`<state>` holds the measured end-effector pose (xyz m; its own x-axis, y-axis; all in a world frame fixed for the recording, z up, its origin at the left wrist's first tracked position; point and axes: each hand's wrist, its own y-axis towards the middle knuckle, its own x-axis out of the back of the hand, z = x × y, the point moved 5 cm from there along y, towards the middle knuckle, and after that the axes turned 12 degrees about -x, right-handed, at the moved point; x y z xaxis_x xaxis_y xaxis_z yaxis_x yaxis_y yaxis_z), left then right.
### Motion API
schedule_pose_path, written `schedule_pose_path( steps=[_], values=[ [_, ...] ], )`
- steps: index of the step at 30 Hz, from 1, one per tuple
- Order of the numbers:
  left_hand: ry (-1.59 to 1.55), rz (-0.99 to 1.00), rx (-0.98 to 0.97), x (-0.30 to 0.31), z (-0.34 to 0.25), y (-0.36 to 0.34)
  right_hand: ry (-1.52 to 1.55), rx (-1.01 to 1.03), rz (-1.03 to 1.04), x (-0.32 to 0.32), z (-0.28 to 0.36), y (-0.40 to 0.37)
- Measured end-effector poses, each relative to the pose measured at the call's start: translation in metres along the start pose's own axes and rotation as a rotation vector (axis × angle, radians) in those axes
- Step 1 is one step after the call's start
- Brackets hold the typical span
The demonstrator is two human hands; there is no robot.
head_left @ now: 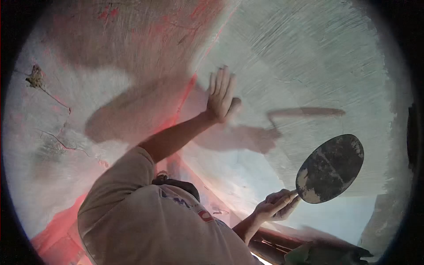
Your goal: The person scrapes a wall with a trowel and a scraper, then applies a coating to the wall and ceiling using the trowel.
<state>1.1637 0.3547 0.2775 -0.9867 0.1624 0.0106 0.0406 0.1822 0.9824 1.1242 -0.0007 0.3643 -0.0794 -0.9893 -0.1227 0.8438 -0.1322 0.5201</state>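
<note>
My left hand (221, 95) is raised with its fingers stretched upward, laid against the grey plastered wall (318, 57) beside a red-stained corner line (185, 95). It holds nothing. Lower down on the right, the fingers of my right hand (277, 205) are closed round the handle of an oval trowel (331, 168). The trowel's broad dark blade faces me, with pale plaster stuck along its lower left edge and scattered over its face. Most of the handle is hidden in my grip.
Shadows of my arm and the trowel fall across the wall. Two cracks (55, 98) and a broken patch (35, 77) mark the surface at left. Red paint (57, 229) shows low on the left. Dark greenish and brown objects (316, 251) lie at the lower right.
</note>
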Motion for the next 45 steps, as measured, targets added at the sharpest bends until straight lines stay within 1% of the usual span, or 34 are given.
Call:
schedule_pose_path(
  steps=[1,3,4,5,6,7,8,9,10,11,12,14,16,18,19,21,22,24,25,27,28,30,31,32,34,35,38,39,40,42,43,45],
  values=[
    [0.005,0.08,-0.003,-0.001,0.007,-0.007,0.001,-0.015,-0.011,-0.001,0.002,0.001],
    [0.019,0.246,-0.031,0.003,0.041,-0.018,0.023,0.001,-0.006,0.001,-0.002,0.003],
    [0.035,0.2,-0.039,0.003,0.031,-0.009,0.032,0.001,-0.005,0.001,-0.003,0.002],
    [0.046,0.156,-0.045,-0.001,0.008,0.002,0.038,-0.101,0.006,0.0,-0.003,0.001],
    [0.053,0.112,-0.049,-0.003,-0.008,0.009,0.068,-0.09,0.047,0.002,-0.01,-0.002],
    [0.042,0.241,-0.208,-0.008,-0.012,0.008,0.082,-0.139,0.07,0.004,-0.017,-0.003],
    [0.011,0.161,-0.056,-0.006,0.002,0.011,0.099,-0.183,0.098,0.003,-0.02,-0.002],
    [-0.018,0.08,0.09,-0.005,0.021,0.015,0.015,-0.142,0.164,-0.001,-0.018,-0.004],
    [-0.045,0.002,0.232,-0.001,0.034,0.02,-0.037,-0.202,0.279,-0.002,-0.018,-0.003],
    [0.013,0.023,0.249,-0.004,0.025,0.021,-0.123,-0.187,0.376,-0.005,-0.024,-0.001],
    [-0.001,0.129,0.189,-0.003,0.009,0.013,-0.213,-0.175,0.476,-0.007,-0.032,-0.002],
    [-0.034,0.339,0.07,-0.003,-0.029,-0.019,-0.418,-0.07,0.602,-0.029,-0.036,-0.001],
    [-0.337,0.484,0.063,0.021,-0.035,-0.068,-0.431,0.031,0.72,-0.052,-0.048,-0.002],
    [-0.438,0.628,0.292,0.047,-0.027,-0.085,-0.474,-0.01,0.776,-0.064,-0.059,0.0],
    [-0.49,0.704,0.417,0.058,-0.024,-0.093,-0.507,0.004,0.791,-0.07,-0.059,-0.001],
    [-0.436,0.559,0.529,0.076,-0.006,-0.091,-0.574,0.037,0.82,-0.087,-0.059,0.001],
    [-0.408,0.485,0.582,0.081,0.004,-0.089,-0.576,0.104,0.816,-0.104,-0.057,0.003],
    [-0.482,0.314,0.63,0.08,0.023,-0.085,-0.592,0.233,0.802,-0.141,-0.055,0.003],
    [-0.518,0.225,0.654,0.079,0.028,-0.086,-0.566,0.241,0.783,-0.151,-0.052,0.004],
    [-0.573,0.171,0.772,0.088,0.024,-0.074,-0.505,0.266,0.76,-0.169,-0.043,0.006],
    [-0.594,0.14,0.828,0.097,0.028,-0.067,-0.573,0.231,0.764,-0.165,-0.042,0.007],
    [-0.632,0.087,0.835,0.113,0.031,-0.072,-0.711,0.159,0.758,-0.132,-0.039,0.011],
    [-0.66,0.059,0.826,0.12,0.034,-0.077,-0.661,0.111,0.758,-0.125,-0.037,0.011],
    [-0.687,0.026,0.817,0.122,0.038,-0.081,-0.683,0.134,0.76,-0.131,-0.041,0.011],
    [-0.675,0.015,0.852,0.115,0.044,-0.087,-0.744,0.157,0.759,-0.14,-0.045,0.006],
    [-0.672,0.023,0.873,0.112,0.042,-0.089,-0.715,0.241,0.75,-0.154,-0.049,0.007],
    [-0.55,0.235,0.773,0.089,0.027,-0.072,-0.717,0.136,0.742,-0.166,-0.037,0.011],
    [-0.599,0.198,0.776,0.089,0.02,-0.068,-0.638,0.135,0.708,-0.152,-0.037,0.014],
    [-0.632,0.17,0.784,0.093,0.018,-0.071,-0.718,0.033,0.692,-0.137,-0.034,0.017],
    [-0.703,0.104,0.798,0.094,0.017,-0.08,-0.674,-0.039,0.679,-0.115,-0.041,0.021],
    [-0.72,0.08,0.824,0.097,0.015,-0.082,-0.653,0.029,0.677,-0.125,-0.042,0.022],
    [-0.695,0.092,0.865,0.092,0.015,-0.091,-0.622,0.143,0.655,-0.148,-0.043,0.017]
  ],
)
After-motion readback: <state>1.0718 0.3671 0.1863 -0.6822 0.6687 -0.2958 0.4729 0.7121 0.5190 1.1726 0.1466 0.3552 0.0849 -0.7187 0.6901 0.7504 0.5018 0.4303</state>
